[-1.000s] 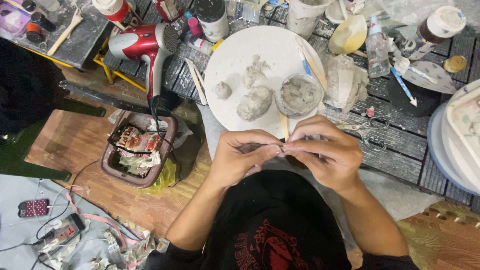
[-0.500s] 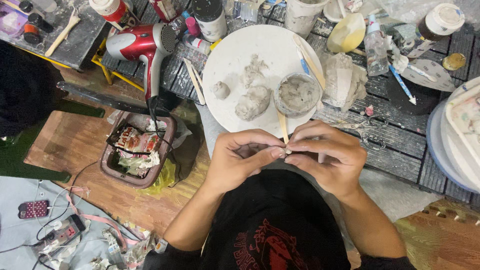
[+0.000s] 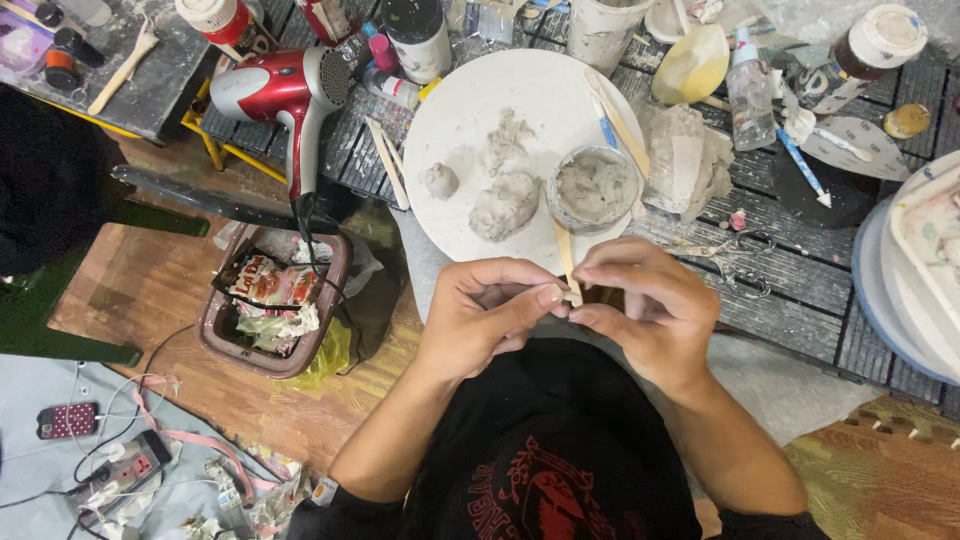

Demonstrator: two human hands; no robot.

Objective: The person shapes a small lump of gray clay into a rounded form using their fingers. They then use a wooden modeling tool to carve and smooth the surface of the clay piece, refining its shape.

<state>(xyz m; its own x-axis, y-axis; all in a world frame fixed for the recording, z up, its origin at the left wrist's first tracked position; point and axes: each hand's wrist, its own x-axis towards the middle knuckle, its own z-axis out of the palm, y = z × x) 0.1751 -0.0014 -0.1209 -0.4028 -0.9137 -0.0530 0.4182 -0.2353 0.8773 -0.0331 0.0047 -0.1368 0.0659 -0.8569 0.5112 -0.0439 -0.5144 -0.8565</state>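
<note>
**Over the bench edge, hands pinched together**

Below the plate (image 3: pixel 470 110), near the body: left hand (image 3: pixel 487 315) and right hand (image 3: pixel 650 310) meeting fingertip to fingertip, both clenched on something small and pale between them, too tiny to identify. Touching the right thumb, a wooden stick (image 3: pixel 565 262), upper end leaning on the clay cup (image 3: pixel 594 187). On the plate: grey clay lumps (image 3: pixel 505 203), one small ball (image 3: pixel 440 181). Left of the plate, a red hairdryer (image 3: pixel 285 92), cord trailing down to a brown bin (image 3: pixel 268 315) full of wrappers. Right of the hands, scissors (image 3: pixel 735 255) on the dark slats. Far lower left, a phone (image 3: pixel 67 420) on grey cloth.
</note>
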